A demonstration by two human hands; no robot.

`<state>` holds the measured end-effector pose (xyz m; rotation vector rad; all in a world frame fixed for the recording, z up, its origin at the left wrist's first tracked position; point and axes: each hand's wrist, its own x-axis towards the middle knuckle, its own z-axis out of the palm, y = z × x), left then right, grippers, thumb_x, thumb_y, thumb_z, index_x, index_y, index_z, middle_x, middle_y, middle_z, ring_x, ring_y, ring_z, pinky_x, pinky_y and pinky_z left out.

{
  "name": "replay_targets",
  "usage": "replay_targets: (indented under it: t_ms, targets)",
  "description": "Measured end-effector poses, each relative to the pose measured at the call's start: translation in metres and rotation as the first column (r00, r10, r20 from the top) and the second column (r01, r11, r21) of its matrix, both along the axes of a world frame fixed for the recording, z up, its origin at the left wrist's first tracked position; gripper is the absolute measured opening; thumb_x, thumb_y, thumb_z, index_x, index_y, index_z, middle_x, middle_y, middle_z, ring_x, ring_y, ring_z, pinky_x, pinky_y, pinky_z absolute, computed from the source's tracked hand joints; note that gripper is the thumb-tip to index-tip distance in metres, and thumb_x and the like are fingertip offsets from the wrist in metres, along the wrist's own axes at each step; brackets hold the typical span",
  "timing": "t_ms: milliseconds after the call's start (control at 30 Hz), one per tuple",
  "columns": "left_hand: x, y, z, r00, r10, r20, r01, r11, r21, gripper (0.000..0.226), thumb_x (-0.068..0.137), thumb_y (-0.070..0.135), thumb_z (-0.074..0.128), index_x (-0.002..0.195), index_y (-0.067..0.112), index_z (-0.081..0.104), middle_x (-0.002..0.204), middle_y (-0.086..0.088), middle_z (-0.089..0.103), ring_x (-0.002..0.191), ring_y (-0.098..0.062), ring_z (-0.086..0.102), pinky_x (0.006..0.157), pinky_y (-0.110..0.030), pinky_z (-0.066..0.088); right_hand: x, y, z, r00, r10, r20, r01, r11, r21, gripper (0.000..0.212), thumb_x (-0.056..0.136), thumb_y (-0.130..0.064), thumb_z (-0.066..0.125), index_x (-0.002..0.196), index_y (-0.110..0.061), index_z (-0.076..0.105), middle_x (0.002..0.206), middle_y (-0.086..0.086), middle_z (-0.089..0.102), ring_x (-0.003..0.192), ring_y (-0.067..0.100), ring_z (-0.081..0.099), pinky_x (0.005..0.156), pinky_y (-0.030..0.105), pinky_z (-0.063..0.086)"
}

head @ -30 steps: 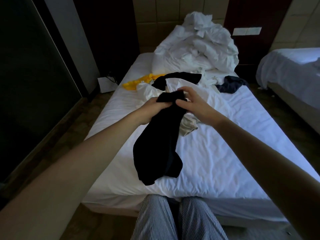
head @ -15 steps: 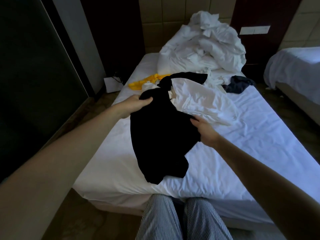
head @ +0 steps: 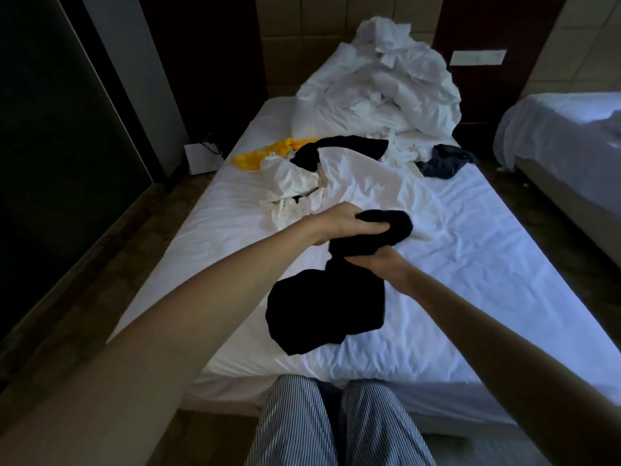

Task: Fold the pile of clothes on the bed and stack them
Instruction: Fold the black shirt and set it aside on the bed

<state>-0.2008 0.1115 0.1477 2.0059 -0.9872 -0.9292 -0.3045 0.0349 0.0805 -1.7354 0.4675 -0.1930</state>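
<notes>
Standing at the foot of the bed (head: 487,280), you have a big heap of bedding (head: 386,89) far off at 12 o'clock. Nearer, also at 12, lies the pile (head: 295,183). It has a white shirt (head: 369,186) on top and a black cloth (head: 353,146) peeking out behind. A yellow cloth (head: 262,156) is at 11 and a blue cloth (head: 443,161) at 1. None of these looks folded and I see no stack, so I think you are near the start.

The black top (head: 322,311) is the one you are working on. Its upper part is bunched up between your hands. The rest hangs down onto the sheet, at 6 o'clock from them.

Your left hand (head: 339,223) has its fingers curled over the bunch from above. Your right hand (head: 379,264), just below it at 5 o'clock, grips the top from under.

Next, I think you need to find the two shoulders, pull them apart, and lay the top flat on the bare sheet near you. It is floppy, so it may twist.
</notes>
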Motion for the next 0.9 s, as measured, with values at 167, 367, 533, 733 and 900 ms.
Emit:
replay_targets:
  t_ms: [167,367,533,733,900]
  targets:
    - [0.011,0.012,-0.020,0.996,-0.091,0.001,0.091,0.995,-0.039,0.048,0.077,0.069,0.054,0.098,0.027,0.064,0.089,0.011,0.065,0.089,-0.012,0.062,0.075,-0.019,0.047,-0.010,-0.015,0.020,0.997,0.068,-0.032,-0.068,0.998,0.011,0.026,0.087,-0.014,0.064,0.112,-0.011,0.061,0.107,0.010,0.067,0.098,0.022,0.065,0.089,0.030,0.052]
    - [0.041,0.051,-0.098,0.903,-0.367,-0.223,0.418,0.870,0.262,0.089,0.073,0.062,0.067,0.143,0.019,0.036,0.143,0.003,0.044,0.130,-0.013,0.045,0.103,-0.026,0.038,-0.027,-0.048,0.028,0.984,-0.175,-0.015,0.176,0.973,0.147,0.030,0.088,-0.019,0.064,0.115,-0.007,0.059,0.102,0.008,0.067,0.092,0.020,0.066,0.073,0.023,0.056]
    - [0.037,0.048,-0.118,0.909,-0.414,0.041,0.318,0.756,0.573,0.022,0.081,0.023,0.074,0.097,0.016,0.061,0.105,-0.007,0.064,0.109,-0.027,0.059,0.087,-0.032,0.046,-0.031,-0.059,0.015,0.943,-0.328,-0.058,0.332,0.937,0.106,0.026,0.085,-0.019,0.067,0.105,-0.003,0.062,0.104,0.016,0.065,0.089,0.024,0.064,0.082,0.033,0.053]
    - [0.069,0.060,-0.087,0.684,-0.620,0.384,0.146,0.632,0.761,0.024,0.074,0.030,0.073,0.077,0.017,0.053,0.074,-0.003,0.051,0.071,-0.024,0.051,0.056,-0.028,0.034,-0.050,-0.076,-0.006,0.862,-0.485,-0.147,0.503,0.854,0.133,0.030,0.086,-0.021,0.066,0.105,0.000,0.058,0.088,0.010,0.060,0.080,0.023,0.060,0.075,0.033,0.051]
    - [0.080,0.051,-0.062,0.823,-0.283,0.492,0.123,0.935,0.333,0.036,0.078,0.009,0.062,0.056,0.017,0.034,0.057,0.000,0.032,0.054,-0.017,0.035,0.055,-0.030,0.023,-0.056,-0.081,-0.036,0.812,-0.426,-0.398,0.404,0.904,-0.144,0.052,0.087,-0.034,0.064,0.116,0.008,0.057,0.099,0.019,0.062,0.100,0.032,0.060,0.087,0.039,0.047]
